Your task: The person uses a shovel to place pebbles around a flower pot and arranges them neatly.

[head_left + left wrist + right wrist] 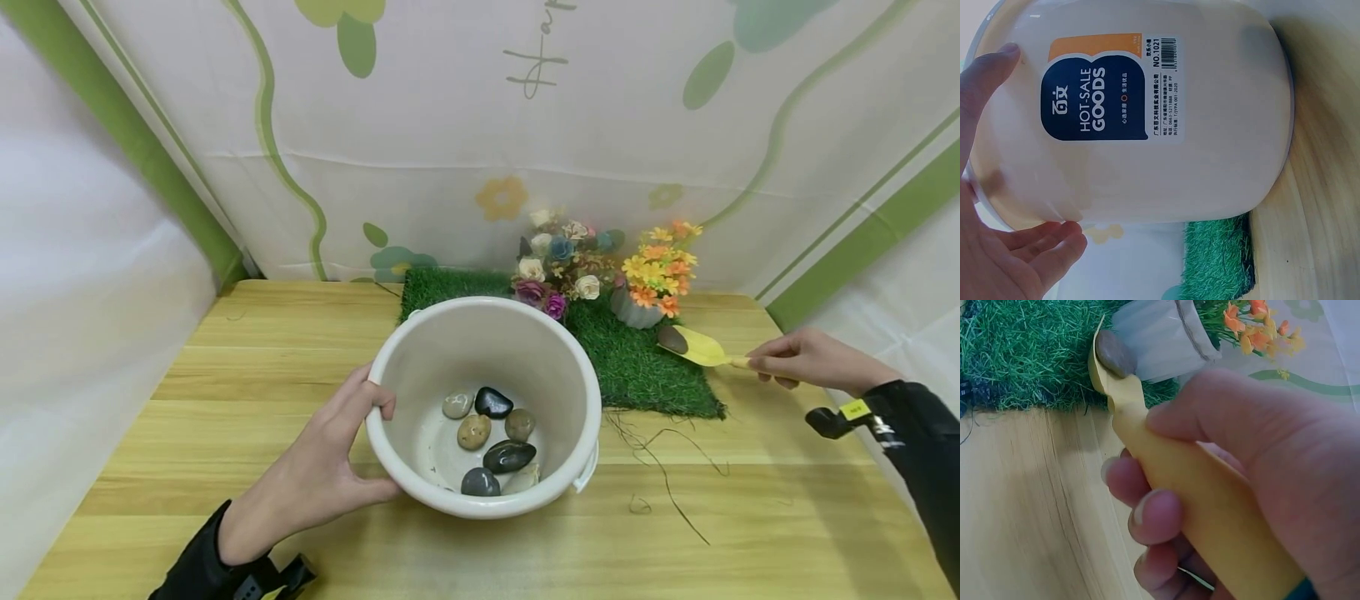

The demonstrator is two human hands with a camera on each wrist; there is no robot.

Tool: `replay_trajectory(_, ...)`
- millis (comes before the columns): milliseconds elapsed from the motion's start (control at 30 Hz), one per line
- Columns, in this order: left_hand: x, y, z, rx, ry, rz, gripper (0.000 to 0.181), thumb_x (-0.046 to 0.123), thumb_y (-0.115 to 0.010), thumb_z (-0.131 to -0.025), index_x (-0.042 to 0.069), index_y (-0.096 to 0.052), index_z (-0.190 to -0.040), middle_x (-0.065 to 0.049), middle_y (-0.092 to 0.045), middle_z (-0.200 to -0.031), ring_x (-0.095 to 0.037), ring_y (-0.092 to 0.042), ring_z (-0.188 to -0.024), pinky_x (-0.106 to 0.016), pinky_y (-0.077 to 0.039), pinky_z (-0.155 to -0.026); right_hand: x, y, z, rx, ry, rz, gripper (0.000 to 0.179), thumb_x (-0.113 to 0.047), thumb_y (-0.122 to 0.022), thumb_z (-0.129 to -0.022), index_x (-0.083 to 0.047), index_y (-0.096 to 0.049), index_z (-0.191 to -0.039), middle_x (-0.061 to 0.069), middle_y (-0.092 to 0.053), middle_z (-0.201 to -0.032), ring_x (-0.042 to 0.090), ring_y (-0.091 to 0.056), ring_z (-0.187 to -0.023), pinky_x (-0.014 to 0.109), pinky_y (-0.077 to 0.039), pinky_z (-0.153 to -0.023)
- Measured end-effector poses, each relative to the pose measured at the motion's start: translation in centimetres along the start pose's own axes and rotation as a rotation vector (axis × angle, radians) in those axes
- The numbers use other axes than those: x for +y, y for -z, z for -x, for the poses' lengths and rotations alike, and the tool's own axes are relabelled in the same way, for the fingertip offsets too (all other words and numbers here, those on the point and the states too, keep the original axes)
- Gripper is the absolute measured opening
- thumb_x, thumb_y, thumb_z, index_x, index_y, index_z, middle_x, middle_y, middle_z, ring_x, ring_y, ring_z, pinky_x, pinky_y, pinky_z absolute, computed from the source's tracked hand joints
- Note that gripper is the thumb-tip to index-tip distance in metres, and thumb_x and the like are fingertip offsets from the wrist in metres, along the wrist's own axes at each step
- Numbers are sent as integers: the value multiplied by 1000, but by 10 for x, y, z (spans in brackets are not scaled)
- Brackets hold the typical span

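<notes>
Left hand [330, 467] clamped on bucket [420, 367] rim. Right hand [806, 360] gripping scoop [705, 350] handle right of bucket; pebble [672, 339] in scoop, over turf [645, 367].

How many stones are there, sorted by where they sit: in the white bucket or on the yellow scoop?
In the white bucket, held at the rim by the left hand: 7 stones
On the yellow scoop, held by the right hand: 1 stone
Total: 8
</notes>
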State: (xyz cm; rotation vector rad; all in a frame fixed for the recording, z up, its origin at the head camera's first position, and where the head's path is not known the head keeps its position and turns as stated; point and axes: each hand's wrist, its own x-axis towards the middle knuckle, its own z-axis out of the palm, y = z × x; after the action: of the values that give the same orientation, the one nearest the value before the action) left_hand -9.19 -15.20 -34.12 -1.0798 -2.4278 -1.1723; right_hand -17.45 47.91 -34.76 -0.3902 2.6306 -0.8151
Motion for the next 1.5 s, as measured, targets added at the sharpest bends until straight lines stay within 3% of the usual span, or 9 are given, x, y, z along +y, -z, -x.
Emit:
replay_trajectory(200, 1, 0, 0, -5, 7, 9, 61, 32, -83, -60, 16, -39, -99, -6, -37, -132, -24, -41, -118, -30, -50, -75, -3, 3, -3, 7, -44, 18, 33, -30, -48, -96, -4, -62, -110, 12, -59, -86, 21, -47, -61, 34, -40, -57)
replay_trajectory(333, 0, 0, 1, -6, 9, 11, 61, 32, -83, -60, 14, -40, -99, -7, -37, -133, -25, -40, -118, -30, -50, -75, -9, 6, -5, 0, -55, 49, 31, -31, -48, -96, -6, -64, -101, 12, -58, -90, 21, -45, -59, 34, -37, -57)
replay_trajectory(533, -1, 0, 1, -9, 12, 12, 62, 32, -84, -59, 14, -39, -99, -8, -36, -135, -26, -40, -119, -31, -51, -74, -22, 12, -9, -28, -85, 82, 31, -33, -48, -96, -6, -64, -96, 9, -54, -79, 20, -43, -56, 32, -36, -57)
replay_trajectory(967, 0, 1, 1, -19, 36, -7, 62, 38, -82, -62, 18, -38, -100, -5, -33, -138, -23, -38, -120, -32, -50, -76, -46, 21, -11, -54, -121, 89, 22, -26, -54, -93, -9, -67, -95, 6, -55, -74, 15, -45, -53, 29, -39, -53)
replay_trajectory(1500, 0, 0, 1, -7, 2, -7, 63, 36, -83, -60, 15, -39, -99, -7, -35, -136, -26, -38, -121, -34, -50, -77, -45, 28, 5, -73, -151, 144, 21, -25, -52, -94, -10, -67, -95, 5, -52, -67, 13, -41, -48, 29, -39, -48)
